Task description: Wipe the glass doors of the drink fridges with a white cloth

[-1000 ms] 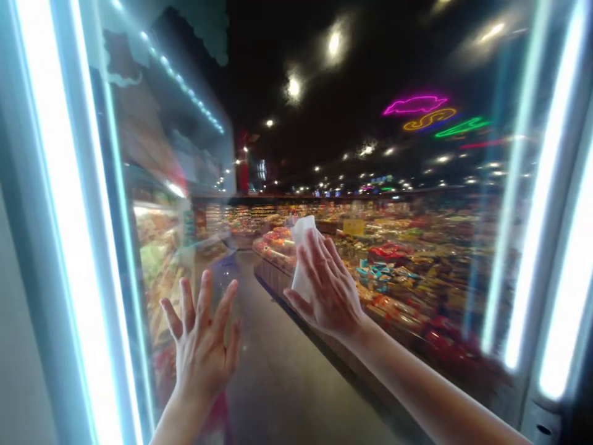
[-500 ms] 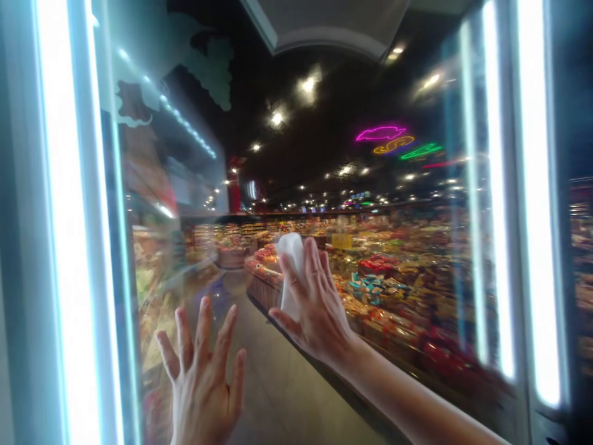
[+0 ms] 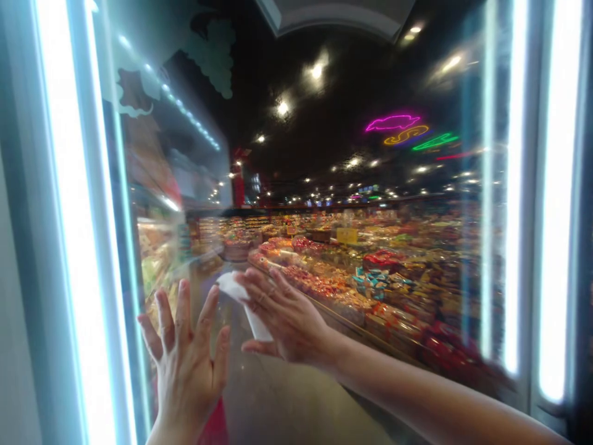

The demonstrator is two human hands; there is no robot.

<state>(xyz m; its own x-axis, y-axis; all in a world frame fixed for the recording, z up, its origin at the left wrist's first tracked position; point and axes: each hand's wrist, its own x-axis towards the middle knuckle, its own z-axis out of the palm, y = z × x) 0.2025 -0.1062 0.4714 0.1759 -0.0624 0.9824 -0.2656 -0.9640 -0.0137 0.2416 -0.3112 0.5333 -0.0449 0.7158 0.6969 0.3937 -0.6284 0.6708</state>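
A white cloth or tissue lies under my right hand, pressed flat against what looks like a clear glass pane. Its edges show at the fingertips and beside the thumb. To the left, my left hand is raised with its fingers spread and nothing in it, its palm turned to the same pane. The two hands are close together but apart, and my right forearm reaches in from the lower right.
Bright vertical light tubes stand on the left, and more tubes on the right. Beyond the pane are a display of packaged goods, a floor aisle and neon signs.
My right hand has moved left and slightly down with the white cloth, and has tilted further left. My left hand has shifted a little left and up in the view.
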